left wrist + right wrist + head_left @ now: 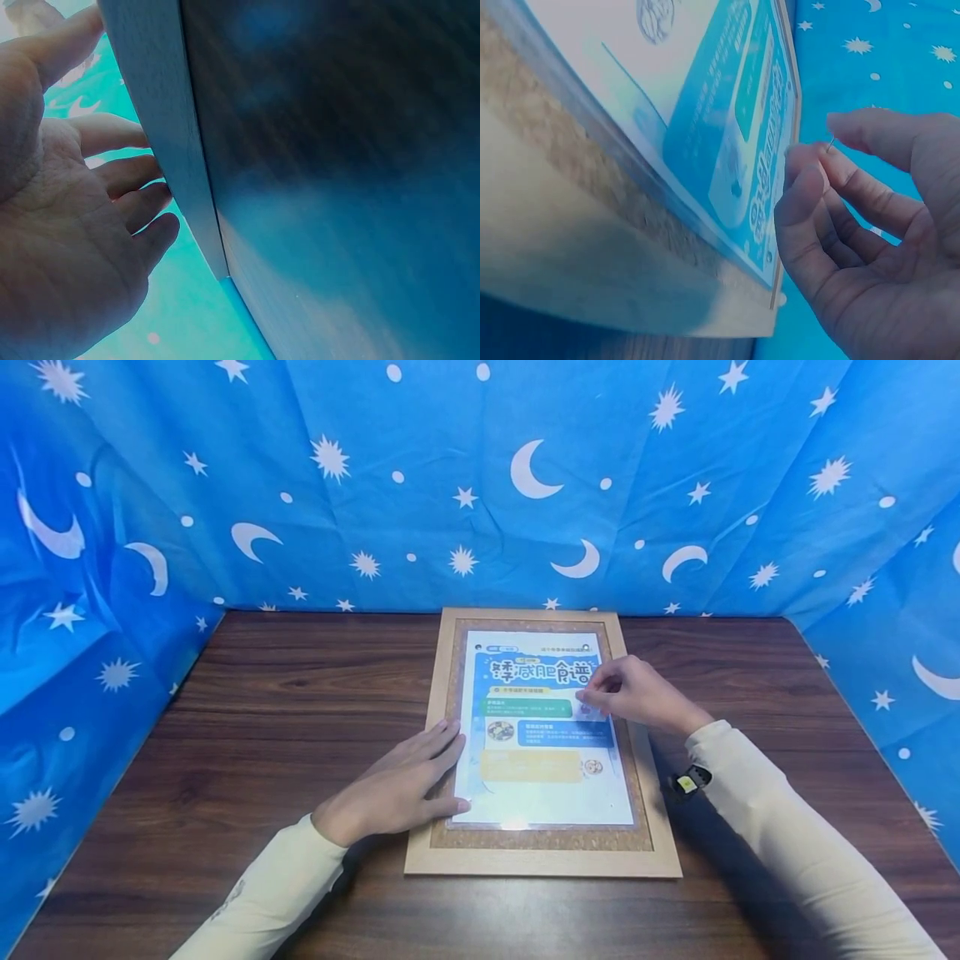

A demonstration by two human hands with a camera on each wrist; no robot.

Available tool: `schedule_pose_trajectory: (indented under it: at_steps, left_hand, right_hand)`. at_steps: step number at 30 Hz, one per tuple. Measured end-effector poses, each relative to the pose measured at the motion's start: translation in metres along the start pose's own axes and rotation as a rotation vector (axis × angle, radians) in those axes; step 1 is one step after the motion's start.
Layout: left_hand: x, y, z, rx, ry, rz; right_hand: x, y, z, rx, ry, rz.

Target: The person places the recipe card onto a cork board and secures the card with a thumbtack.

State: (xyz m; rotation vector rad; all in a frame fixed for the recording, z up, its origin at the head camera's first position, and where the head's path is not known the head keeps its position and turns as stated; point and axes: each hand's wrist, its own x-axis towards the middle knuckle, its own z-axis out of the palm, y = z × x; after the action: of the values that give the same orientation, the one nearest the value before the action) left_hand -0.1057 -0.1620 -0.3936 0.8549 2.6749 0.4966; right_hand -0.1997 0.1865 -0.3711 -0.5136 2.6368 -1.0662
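A laminated printed sheet (547,789) with blue, green and yellow blocks lies on a wood-framed cork board (540,864). My left hand (408,781) rests at the board's left side, its fingers spread and extended over the frame to the sheet's edge. In the left wrist view, the fingers of the left hand (75,202) lie along the frame. Above the sheet's right part, my right hand (637,697) pinches a thin metal pin (830,145) between thumb and fingertips. The pin's head is hidden by the fingers. Small round spots mark the sheet's two upper corners.
The board lies on a dark wood-grain table (285,693), its far end near the back edge. A blue curtain (435,435) with white moons and stars hangs behind and on both sides. A small dark device (688,782) is strapped on the right wrist.
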Motion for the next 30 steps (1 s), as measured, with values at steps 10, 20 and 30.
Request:
schedule_pose_trajectory:
  at_steps: [10, 20, 30]
  left_hand:
    - [-0.003, 0.0, 0.0, -0.012, 0.003, 0.002]
    - [-0.007, 0.002, 0.001, -0.012, -0.006, -0.025]
    - [-0.014, 0.004, 0.005, 0.001, 0.002, -0.015]
  right_hand:
    - [0.003, -0.011, 0.015, 0.064, -0.044, -0.055]
    - [0.006, -0.027, 0.03, 0.105, -0.109, -0.068]
    - [0.01, -0.047, 0.052, 0.092, -0.191, -0.137]
